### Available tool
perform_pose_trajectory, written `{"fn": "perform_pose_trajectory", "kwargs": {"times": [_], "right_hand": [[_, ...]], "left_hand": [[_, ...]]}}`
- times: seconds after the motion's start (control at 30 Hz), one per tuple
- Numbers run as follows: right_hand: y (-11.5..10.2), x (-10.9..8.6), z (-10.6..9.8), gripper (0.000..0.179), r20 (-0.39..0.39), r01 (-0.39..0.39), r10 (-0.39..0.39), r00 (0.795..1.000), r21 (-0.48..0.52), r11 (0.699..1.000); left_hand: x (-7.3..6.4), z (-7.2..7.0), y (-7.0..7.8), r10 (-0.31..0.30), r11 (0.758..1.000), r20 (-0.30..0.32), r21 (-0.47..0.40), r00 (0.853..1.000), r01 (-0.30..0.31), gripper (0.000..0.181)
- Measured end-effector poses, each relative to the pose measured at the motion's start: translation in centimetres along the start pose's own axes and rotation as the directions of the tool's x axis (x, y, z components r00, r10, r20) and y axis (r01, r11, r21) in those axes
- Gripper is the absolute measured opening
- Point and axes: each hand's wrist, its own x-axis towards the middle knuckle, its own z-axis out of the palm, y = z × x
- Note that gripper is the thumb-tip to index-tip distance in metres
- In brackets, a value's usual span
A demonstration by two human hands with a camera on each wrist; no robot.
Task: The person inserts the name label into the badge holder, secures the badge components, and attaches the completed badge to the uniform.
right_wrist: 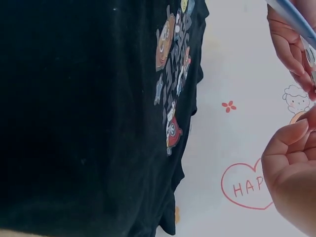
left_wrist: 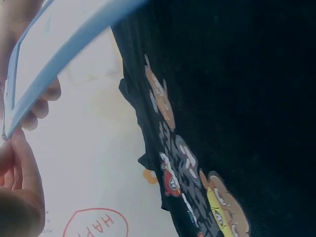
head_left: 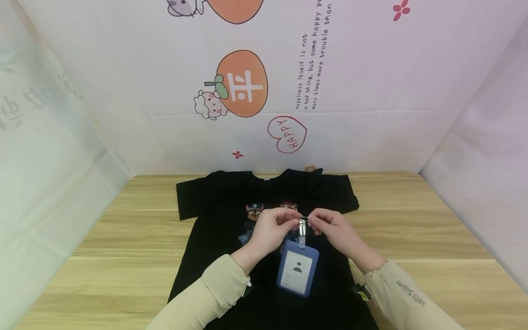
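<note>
A blue badge holder with a white card hangs upright, slightly tilted, over the black T-shirt. Its clear strap leads up to a silver metal clip, topped by a thin pin. From the left side, my left hand pinches the top of the clip and pin between thumb and fingers. My right hand pinches the pin's right end with thumb and index finger. In the left wrist view the holder's blue edge crosses in front of the hands. The T-shirt's cartoon print lies partly hidden behind my left hand.
The T-shirt lies spread on a wood-grain table, neck toward the back. A white printed cloth hangs behind the table, with white sheets on both sides. Dark wrist straps show at the sleeve cuffs.
</note>
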Motion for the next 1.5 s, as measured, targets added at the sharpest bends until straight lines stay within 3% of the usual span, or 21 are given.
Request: {"fn": "perform_pose_trajectory", "kwargs": {"times": [0.23,0.7,0.83,1.1,1.27,1.5], "right_hand": [[0.3,0.1,0.2,0.025,0.014,-0.044,0.044,0.999,0.014,0.999],[0.2,0.1,0.6,0.025,0.044,-0.052,0.047,0.998,0.128,0.990],[0.4,0.0,0.6,0.028,0.067,-0.069,0.057,0.996,0.182,0.981],[0.5,-0.1,0.6,0.025,0.091,-0.092,0.066,0.994,0.317,0.944],[0.6,-0.1,0.5,0.025,0.062,-0.117,0.103,0.993,0.302,0.946],[1.3,0.3,-0.1,0.028,0.033,-0.191,0.189,0.981,0.219,0.957]], "left_hand": [[0.1,0.0,-0.3,0.005,0.999,0.008,-0.052,1.000,-0.005,0.011],[0.0,0.0,-0.6,0.021,0.999,0.026,-0.044,0.999,-0.020,0.011],[0.0,0.1,-0.6,0.019,0.999,0.026,-0.042,0.999,-0.018,0.012],[0.0,0.0,-0.4,0.016,0.992,0.021,-0.126,1.000,-0.013,0.010],[0.4,0.2,-0.7,-0.047,0.981,0.016,-0.188,0.999,0.050,0.013],[1.3,0.3,-1.4,-0.166,0.946,0.046,-0.275,0.985,0.172,0.018]]}}
